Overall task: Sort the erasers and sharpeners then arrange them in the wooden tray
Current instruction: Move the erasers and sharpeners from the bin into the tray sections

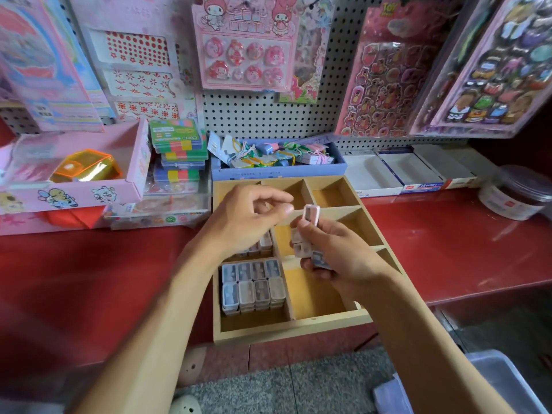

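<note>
A wooden tray (294, 324) with several compartments lies on the red counter, its front edge over the counter's lip. Its front left compartment holds several small sharpeners (254, 286) packed in rows; more sharpeners (264, 243) sit in the compartment behind, partly hidden by my left hand. My right hand (334, 252) hovers over the tray's middle and grips a bunch of sharpeners (307, 234), a pink one (311, 215) sticking up on top. My left hand (248, 218) floats just left of it, fingers curled, thumb and forefinger close together, holding nothing visible.
A blue box (277, 170) of tags stands behind the tray. A pink box (74, 192) and stacked cases (179, 156) are at the left. White boxes (412, 174) and a jar (516, 192) sit to the right. Sticker packs hang on the pegboard (260, 115).
</note>
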Action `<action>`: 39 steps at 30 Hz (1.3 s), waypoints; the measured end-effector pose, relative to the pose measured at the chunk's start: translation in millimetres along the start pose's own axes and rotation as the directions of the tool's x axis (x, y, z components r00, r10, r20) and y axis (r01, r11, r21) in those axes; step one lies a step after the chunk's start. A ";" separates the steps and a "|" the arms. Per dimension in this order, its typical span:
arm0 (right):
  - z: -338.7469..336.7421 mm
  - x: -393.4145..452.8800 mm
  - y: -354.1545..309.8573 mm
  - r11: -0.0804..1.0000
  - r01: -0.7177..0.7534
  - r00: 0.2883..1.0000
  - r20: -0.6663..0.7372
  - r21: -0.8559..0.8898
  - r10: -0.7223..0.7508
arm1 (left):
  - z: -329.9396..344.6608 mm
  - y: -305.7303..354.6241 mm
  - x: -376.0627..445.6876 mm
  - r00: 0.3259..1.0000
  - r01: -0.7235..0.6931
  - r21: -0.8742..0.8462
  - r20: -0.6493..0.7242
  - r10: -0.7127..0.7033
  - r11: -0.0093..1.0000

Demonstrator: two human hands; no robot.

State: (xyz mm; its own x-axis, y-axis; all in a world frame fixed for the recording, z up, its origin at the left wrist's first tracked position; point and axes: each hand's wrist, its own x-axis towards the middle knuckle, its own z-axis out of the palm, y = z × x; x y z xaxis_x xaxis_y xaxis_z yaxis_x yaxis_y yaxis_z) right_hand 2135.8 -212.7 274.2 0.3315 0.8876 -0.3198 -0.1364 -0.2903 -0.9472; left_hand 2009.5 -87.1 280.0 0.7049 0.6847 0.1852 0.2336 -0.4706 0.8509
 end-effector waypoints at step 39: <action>-13.1 0.3 8.4 0.937 0.036 0.988 -0.155 0.349 0.019 | -11.1 -51.5 -9.2 0.994 0.061 0.539 0.039 -0.097 0.840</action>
State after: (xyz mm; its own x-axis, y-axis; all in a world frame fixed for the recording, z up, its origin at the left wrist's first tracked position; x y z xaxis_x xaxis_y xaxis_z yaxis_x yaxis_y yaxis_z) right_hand 2147.0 -219.5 265.9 0.4694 0.8157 -0.3380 -0.4411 -0.1150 -0.8901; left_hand 1983.6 -62.9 239.9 0.7042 0.7052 0.0822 0.6007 -0.6535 0.4606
